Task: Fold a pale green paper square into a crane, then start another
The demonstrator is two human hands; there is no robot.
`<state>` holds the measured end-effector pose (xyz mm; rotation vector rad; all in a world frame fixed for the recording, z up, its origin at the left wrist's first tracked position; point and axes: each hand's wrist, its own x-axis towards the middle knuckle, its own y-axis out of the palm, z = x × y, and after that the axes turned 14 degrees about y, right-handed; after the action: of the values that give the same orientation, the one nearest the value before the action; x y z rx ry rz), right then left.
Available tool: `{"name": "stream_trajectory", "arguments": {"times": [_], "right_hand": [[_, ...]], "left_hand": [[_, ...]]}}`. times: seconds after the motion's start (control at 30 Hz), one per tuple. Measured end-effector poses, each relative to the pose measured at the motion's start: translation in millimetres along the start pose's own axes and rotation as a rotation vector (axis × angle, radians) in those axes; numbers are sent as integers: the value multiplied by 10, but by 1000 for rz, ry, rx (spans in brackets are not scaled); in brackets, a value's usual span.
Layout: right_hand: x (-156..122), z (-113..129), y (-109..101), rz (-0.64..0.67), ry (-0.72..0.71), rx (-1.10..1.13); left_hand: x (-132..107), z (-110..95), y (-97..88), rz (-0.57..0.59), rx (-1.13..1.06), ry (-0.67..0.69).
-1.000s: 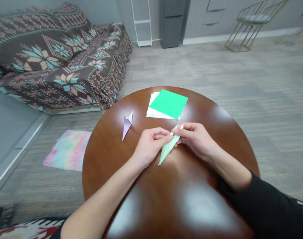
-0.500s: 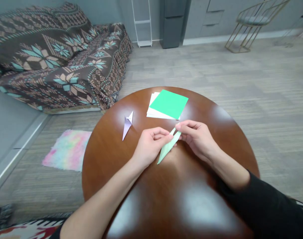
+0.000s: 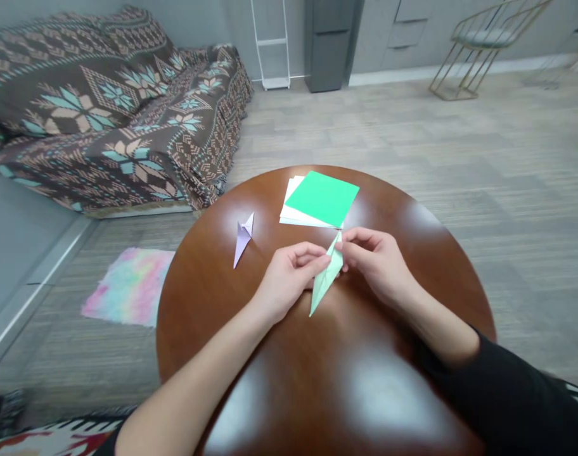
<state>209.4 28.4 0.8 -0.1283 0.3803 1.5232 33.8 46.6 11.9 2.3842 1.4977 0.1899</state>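
Between my hands is a pale green folded paper (image 3: pixel 325 282), long and pointed, its lower tip aimed down toward me above the table. My left hand (image 3: pixel 289 275) pinches its left side with thumb and fingers. At the upper right edge, my right hand (image 3: pixel 377 256) grips the paper between thumb and fingertips. Some fingers of both hands are hidden behind the sheet. To the left lies a purple folded paper figure (image 3: pixel 243 239) with a long point. Beyond my hands rests a bright green paper sheet (image 3: pixel 323 198) on top of white sheets (image 3: pixel 289 214).
Everything sits on a round brown wooden table (image 3: pixel 208 304) with glossy reflections. A patterned, blanket-covered sofa (image 3: pixel 127 133) stands at the far left, near a fluffy pastel rug (image 3: pixel 130 285). A wire-framed chair (image 3: pixel 483 41) is at the far right.
The pale green folded paper has turned more upright, its lower tip shifting slightly right, and the gap at its top has narrowed. My right fingers have moved a little along its upper edge.
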Motion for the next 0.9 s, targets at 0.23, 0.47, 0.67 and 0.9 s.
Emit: {"name": "stream_trajectory", "arguments": {"times": [0.23, 0.47, 0.67, 0.9], "right_hand": [[-51, 42, 46, -4, -46, -104], [-75, 19, 67, -24, -144, -101], [-90, 34, 70, -29, -174, -283], [-77, 29, 52, -39, -199, -242]], "left_hand": [[23, 33, -20, 14, 94, 85], [51, 72, -47, -66, 158, 161], [53, 64, -47, -50, 194, 206], [43, 36, -34, -31, 172, 160]]}}
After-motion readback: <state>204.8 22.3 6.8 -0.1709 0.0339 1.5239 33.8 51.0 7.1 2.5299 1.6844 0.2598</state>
